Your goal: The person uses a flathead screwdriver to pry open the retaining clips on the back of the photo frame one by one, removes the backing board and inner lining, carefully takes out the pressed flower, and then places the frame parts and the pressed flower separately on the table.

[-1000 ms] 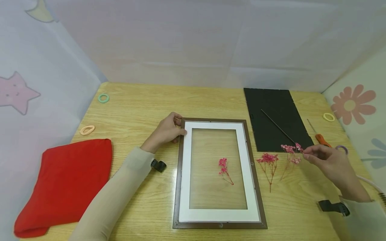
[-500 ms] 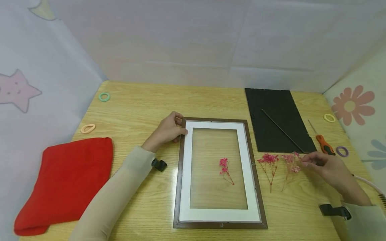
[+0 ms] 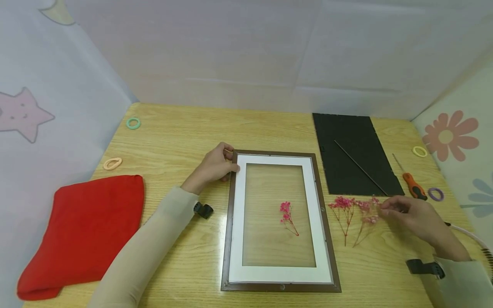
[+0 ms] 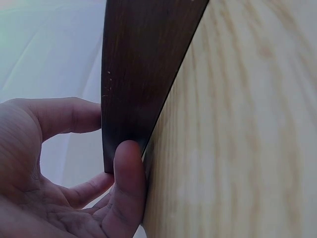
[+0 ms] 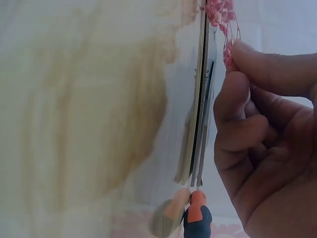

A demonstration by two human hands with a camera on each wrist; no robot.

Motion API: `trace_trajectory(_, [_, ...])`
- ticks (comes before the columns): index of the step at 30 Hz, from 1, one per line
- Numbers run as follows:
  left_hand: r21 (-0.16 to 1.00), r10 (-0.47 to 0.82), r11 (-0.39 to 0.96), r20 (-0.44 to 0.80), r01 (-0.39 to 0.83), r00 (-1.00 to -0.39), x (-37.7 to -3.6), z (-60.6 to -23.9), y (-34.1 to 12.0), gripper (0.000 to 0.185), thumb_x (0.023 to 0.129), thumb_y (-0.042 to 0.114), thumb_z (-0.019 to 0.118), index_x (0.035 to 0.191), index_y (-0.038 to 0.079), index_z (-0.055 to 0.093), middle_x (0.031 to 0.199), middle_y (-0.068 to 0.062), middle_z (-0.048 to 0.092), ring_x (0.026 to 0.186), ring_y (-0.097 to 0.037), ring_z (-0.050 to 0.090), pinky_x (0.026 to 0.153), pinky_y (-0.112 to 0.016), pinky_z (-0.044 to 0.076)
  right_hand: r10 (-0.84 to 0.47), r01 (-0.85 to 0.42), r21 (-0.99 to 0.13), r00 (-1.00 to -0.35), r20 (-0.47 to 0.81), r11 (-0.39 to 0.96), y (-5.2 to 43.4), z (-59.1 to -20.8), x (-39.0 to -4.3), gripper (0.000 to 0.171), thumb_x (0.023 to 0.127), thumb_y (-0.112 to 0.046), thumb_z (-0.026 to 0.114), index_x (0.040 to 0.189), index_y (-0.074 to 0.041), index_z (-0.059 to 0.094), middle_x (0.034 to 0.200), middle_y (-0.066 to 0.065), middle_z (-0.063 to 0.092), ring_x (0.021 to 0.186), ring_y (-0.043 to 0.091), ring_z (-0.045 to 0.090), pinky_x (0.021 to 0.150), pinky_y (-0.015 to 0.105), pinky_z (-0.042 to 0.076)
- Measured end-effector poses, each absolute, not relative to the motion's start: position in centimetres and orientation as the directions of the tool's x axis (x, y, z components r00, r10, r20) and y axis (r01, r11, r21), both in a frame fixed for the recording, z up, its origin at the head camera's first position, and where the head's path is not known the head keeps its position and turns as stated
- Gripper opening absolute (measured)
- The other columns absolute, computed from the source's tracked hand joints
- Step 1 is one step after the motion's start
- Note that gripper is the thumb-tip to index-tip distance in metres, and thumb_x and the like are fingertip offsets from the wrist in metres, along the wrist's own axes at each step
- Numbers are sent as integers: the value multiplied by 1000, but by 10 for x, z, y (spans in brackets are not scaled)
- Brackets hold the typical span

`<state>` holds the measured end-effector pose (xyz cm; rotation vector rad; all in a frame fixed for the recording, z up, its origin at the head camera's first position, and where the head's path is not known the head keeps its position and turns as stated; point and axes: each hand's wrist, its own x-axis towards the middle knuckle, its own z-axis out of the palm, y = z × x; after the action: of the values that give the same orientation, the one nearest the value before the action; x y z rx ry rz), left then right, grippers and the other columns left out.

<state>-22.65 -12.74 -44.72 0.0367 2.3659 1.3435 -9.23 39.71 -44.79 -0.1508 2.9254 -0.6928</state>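
— Pale cloth walls close in a light wooden table (image 3: 185,141). What does the head view give?

— A brown wooden picture frame (image 3: 231,222) with a white mat lies flat, one pink dried sprig (image 3: 286,216) on its glass. Its top-left corner is gripped by the left hand (image 3: 213,167). The right hand (image 3: 410,214) pinches the head of a pale pink dried flower sprig (image 3: 366,218) lying on the table just right of a darker pink one (image 3: 343,209). A black backing board (image 3: 354,154), orange-handled screwdriver (image 3: 412,184) and folded red cloth (image 3: 84,231) lie around.

— Left wrist?

— Thumb and fingers (image 4: 126,183) curl round the dark frame edge (image 4: 143,64).

— Right wrist?

— Fingertips (image 5: 235,91) are pinched on pink blossoms (image 5: 220,15).
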Motion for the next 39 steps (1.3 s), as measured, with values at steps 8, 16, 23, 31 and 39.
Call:
trace_trajectory(8, [830, 225, 527, -345, -184, -911, -226, -448, -128, 64, 88, 18, 72, 143, 14, 40, 131, -8, 51, 64, -18, 56, 57, -28, 56, -110, -12, -433, -973, -202, 901, 393, -447, -94, 18, 97, -33, 70, 105, -17, 72, 94, -1, 73, 74, -9, 57, 60, 21, 46])
trace_trajectory(16, [832, 221, 520, -348, -192, -911, -226, -448, -129, 65, 87, 18, 72, 143, 14, 40, 132, -9, 50, 65, -19, 57, 58, -29, 57, -104, -9, -423, -974, -202, 906, 392, -446, -94, 18, 96, -34, 70, 104, -18, 72, 93, -2, 71, 74, -8, 56, 60, 21, 45])
trace_trajectory(23, [832, 219, 517, -355, -201, -909, -226, -448, -129, 65, 87, 19, 72, 143, 14, 40, 133, -9, 50, 65, -19, 57, 59, -29, 57, -129, -58, -436, -982, -135, 898, 390, -445, -93, 10, 95, -26, 72, 100, -18, 71, 86, -6, 69, 71, -7, 56, 57, 21, 44])
trace_trajectory(31, [828, 221, 529, -345, -185, -912, -227, -447, -127, 64, 88, 19, 72, 143, 15, 40, 132, -7, 50, 68, -19, 57, 58, -28, 56, -107, -52, -458, -989, -97, 888, 392, -444, -91, 10, 95, -26, 72, 99, -16, 70, 82, -8, 68, 70, -6, 56, 55, 22, 42])
trace_trajectory(39, [825, 217, 530, -353, -193, -910, -227, -446, -127, 65, 88, 19, 72, 144, 14, 40, 133, -8, 50, 68, -19, 57, 59, -28, 56, -79, -39, -468, -995, -65, 883, 393, -442, -91, 12, 94, -25, 73, 99, -15, 70, 80, -7, 65, 68, -2, 54, 53, 22, 40])
